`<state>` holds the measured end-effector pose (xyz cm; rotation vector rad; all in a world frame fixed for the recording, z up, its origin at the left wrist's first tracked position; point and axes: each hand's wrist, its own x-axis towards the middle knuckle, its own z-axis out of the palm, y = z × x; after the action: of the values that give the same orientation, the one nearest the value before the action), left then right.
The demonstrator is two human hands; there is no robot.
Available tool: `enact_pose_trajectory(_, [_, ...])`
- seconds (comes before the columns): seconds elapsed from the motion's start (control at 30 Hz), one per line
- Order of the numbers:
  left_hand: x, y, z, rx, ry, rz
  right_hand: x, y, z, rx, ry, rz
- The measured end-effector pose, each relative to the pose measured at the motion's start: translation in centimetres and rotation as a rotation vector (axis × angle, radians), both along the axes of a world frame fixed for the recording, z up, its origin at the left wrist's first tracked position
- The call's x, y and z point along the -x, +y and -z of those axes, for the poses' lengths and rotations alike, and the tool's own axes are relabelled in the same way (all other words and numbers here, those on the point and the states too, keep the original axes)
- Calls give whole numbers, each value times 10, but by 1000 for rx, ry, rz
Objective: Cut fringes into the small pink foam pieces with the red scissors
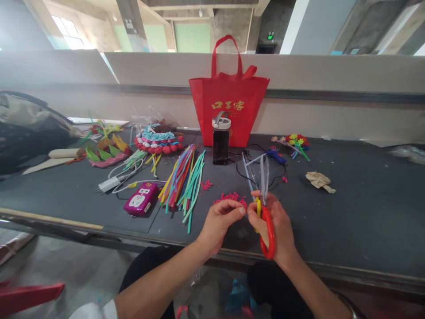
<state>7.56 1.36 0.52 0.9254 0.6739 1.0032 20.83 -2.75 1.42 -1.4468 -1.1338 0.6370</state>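
My left hand [222,220] is closed in a pinch, with a small pink piece [245,208] at its fingertips. My right hand [277,221] is wrapped around scissors [270,239] with red and yellow handles, their grey blades pointing up and away from me. The fingertips of both hands almost meet over the table's front part. Just behind them lies a pile of small pink pieces [230,197], partly hidden by my left hand. A small pink cluster [206,185] rests to the left of that pile.
Left of my hands lie fuzzy craft stems [177,177] and a purple power socket [141,200]. A phone [221,148] leans on a jar before a red bag [229,97]. A blue glue gun [275,156] with its cable and crumpled paper [319,181] lie right.
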Motion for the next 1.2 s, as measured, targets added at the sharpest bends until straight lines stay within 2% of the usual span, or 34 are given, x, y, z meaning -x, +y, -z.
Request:
enact_pose_trajectory(0.07, [0,0,2,17,13,1,1,0,2,-41,-124,39])
enact_pose_trajectory(0.2, [1,2,4,57,3,26,2,-1,5,-103,-246,12])
enact_pose_trajectory(0.43, [2,2,-1,85,-37,56,2,-3,2,-135,-306,-29])
enact_pose_trajectory(0.6, [2,3,-3,72,-57,17,-2,-5,6,-112,-302,-80])
enact_pose_trajectory(0.77, [7,8,-5,60,-96,-8,-12,-3,18,-105,-537,-75])
enact_pose_trajectory(0.93, [11,11,-9,32,-121,-41,-18,-2,27,-71,-654,-164])
enact_pose_trajectory(1.2, [11,10,-11,-4,-99,-34,-19,-5,24,-23,-749,-151])
